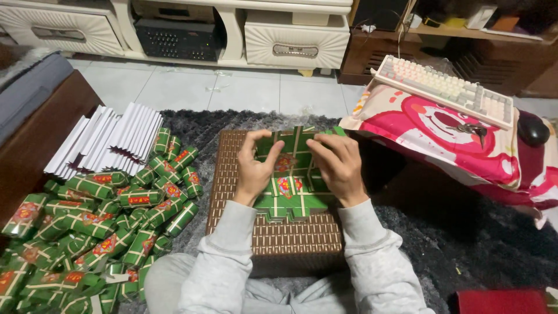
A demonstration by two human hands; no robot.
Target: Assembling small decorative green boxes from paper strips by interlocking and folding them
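Item: green flat-cut carton sheet (290, 195), lying on brown woven box (273, 238), toward its far edge, centre.
L hand (256, 166): fingers curled, gripping sheet's left flap, thumb on top.
R hand (336, 166): fingers bent, pinching sheet's right flap.
Left of box, on dark shaggy rug (453, 232): heap of folded green boxes (99, 227); behind heap, stack of white cardboard inserts (110, 139).
Right of box: pink cushion (442, 134) w/ keyboard (444, 90) and black mouse (533, 129) on top.
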